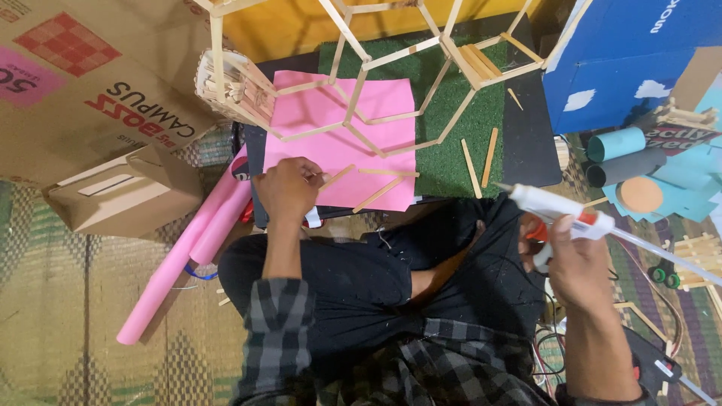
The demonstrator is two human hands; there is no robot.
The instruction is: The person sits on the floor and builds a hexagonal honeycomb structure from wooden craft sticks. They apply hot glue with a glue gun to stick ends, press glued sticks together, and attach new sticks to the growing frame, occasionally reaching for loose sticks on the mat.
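My left hand (289, 188) rests on the lower left corner of a pink paper sheet (342, 120) and pinches the end of a wooden craft stick (336, 177). Two more sticks (380, 192) lie loose on the pink sheet near it. My right hand (568, 252) holds a white hot glue gun (556, 210), its nozzle pointing left over my black trousers, apart from the sticks. A frame of joined sticks forming hexagons (391, 83) lies across the pink sheet and a green turf mat (451, 128).
Two loose sticks (481, 158) lie on the turf. A pink paper roll (188, 248) and cardboard boxes (113, 113) are at left. A blue box (632, 53), teal and black rolls (620, 154) and stick pieces crowd the right. Cables lie by my right knee.
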